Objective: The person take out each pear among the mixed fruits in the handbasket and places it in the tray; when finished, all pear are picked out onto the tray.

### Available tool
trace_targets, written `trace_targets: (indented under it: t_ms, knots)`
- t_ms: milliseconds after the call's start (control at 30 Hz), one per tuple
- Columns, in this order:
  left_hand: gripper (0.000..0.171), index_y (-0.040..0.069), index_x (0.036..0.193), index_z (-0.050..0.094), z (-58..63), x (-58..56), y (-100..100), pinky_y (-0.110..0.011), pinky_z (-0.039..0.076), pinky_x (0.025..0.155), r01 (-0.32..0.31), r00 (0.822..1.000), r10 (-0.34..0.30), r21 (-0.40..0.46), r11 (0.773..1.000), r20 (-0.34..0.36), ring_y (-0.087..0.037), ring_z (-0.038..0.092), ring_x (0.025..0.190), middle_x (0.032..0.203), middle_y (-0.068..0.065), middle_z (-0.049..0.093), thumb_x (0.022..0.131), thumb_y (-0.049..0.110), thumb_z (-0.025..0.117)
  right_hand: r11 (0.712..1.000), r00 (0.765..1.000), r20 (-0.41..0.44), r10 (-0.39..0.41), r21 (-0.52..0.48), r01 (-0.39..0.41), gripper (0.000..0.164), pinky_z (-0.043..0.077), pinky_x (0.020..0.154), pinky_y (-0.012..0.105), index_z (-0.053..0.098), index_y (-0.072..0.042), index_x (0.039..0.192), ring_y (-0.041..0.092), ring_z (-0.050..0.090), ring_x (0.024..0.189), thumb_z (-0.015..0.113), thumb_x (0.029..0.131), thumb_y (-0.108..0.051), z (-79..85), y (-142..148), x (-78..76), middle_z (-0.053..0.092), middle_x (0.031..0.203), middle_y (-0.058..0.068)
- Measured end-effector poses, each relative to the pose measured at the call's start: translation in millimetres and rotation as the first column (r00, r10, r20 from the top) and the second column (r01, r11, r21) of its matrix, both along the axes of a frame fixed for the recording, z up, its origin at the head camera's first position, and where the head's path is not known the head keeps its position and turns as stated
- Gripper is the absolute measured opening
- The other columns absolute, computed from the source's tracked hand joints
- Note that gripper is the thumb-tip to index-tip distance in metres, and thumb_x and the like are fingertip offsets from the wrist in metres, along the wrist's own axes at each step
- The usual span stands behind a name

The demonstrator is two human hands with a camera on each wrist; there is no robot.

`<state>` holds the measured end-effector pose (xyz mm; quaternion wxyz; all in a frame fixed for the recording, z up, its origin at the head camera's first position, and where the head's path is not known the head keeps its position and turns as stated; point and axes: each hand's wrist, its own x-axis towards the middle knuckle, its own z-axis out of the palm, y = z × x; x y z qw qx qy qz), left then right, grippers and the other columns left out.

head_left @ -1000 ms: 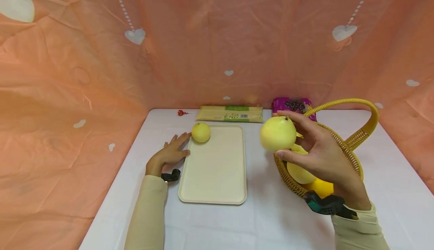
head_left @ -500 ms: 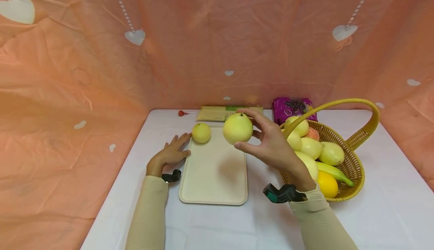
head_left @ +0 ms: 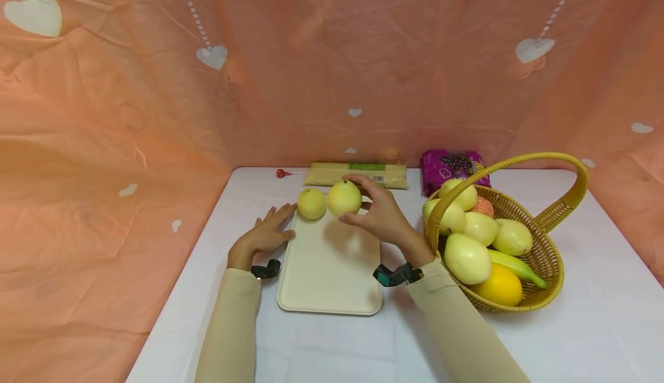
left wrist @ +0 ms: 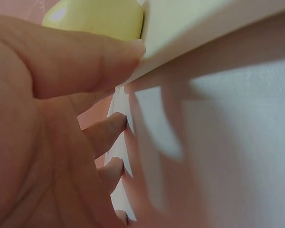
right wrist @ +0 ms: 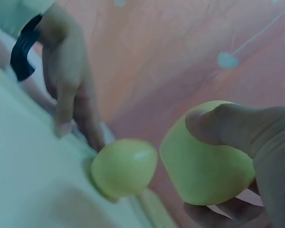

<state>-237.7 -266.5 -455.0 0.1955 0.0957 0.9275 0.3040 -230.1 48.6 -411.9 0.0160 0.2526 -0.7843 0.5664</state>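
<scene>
My right hand (head_left: pixel 383 213) grips a yellow-green pear (head_left: pixel 344 198) between thumb and fingers, its stem up, over the far part of the cream tray (head_left: pixel 329 279). In the right wrist view the held pear (right wrist: pixel 204 156) is apart from the tray. A second pear (head_left: pixel 312 203) sits in the tray's far left corner, just left of the held one. My left hand (head_left: pixel 263 235) lies with spread fingers at the tray's left edge. In the left wrist view its thumb (left wrist: pixel 95 61) is right at the tray's rim, with the resting pear (left wrist: pixel 97 19) behind.
A wicker basket (head_left: pixel 555 279) with a tall handle stands right, holding several pears, a banana (head_left: pixel 519 269), an orange-yellow fruit (head_left: pixel 499 286) and a reddish fruit (head_left: pixel 482 206). Along the back lie a long noodle-like packet (head_left: pixel 358 175), a purple bag (head_left: pixel 451 169) and a small red item (head_left: pixel 282 173).
My right hand has carried the pear left from above the basket to over the tray, beside the resting pear. The left hand has stayed at the tray's edge.
</scene>
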Motion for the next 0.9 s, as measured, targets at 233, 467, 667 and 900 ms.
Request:
trace_targets:
  t_ms: [233,467,667,900]
  knots:
    - [0.078,0.012,0.176,0.023,-0.7,1.1,-1,-0.08,-0.009,0.128,0.015,1.0,-0.015,0.006,1.0,-0.015,-0.051,-0.006,0.169,0.183,-0.022,0.013,0.107,0.021,0.059,0.998,0.999,0.033,-0.009,0.059,0.007,0.079,0.063,0.102,0.053,0.053,-0.011,0.157,0.04,0.067,0.132,0.088,0.086,-0.005,-23.9,-9,-19.4,0.058,0.156,0.015]
    - [0.078,0.012,0.176,0.022,0.7,1.9,1,-0.077,-0.009,0.13,0.003,1.0,-0.003,0.008,1.0,0.0,-0.049,-0.007,0.17,0.184,-0.021,0.011,0.108,0.021,0.058,0.991,0.996,0.063,-0.064,0.123,0.056,0.081,0.062,0.103,0.056,0.053,-0.011,0.157,0.044,0.063,0.14,0.09,0.085,-0.007,-43.6,-14,-34.6,0.058,0.158,0.015]
    - [0.078,0.011,0.176,0.022,0.3,2.3,1,-0.078,-0.009,0.13,0.007,1.0,-0.007,0.0,1.0,-0.005,-0.05,-0.006,0.17,0.184,-0.022,0.011,0.108,0.022,0.058,0.985,0.993,0.077,-0.093,0.153,0.081,0.081,0.06,0.105,0.057,0.053,-0.009,0.156,0.043,0.065,0.136,0.091,0.084,-0.008,-53.9,-16,-42.9,0.059,0.158,0.015]
    - [0.079,0.011,0.176,0.023,1.4,3.6,1,-0.079,-0.008,0.129,0.01,1.0,-0.01,0.004,1.0,-0.019,-0.051,-0.006,0.169,0.183,-0.023,0.012,0.107,0.021,0.06,0.985,0.993,0.063,-0.097,0.152,0.086,0.079,0.059,0.107,0.058,0.053,-0.008,0.156,0.044,0.066,0.134,0.089,0.086,-0.006,-57.5,-19,-48.1,0.059,0.157,0.018]
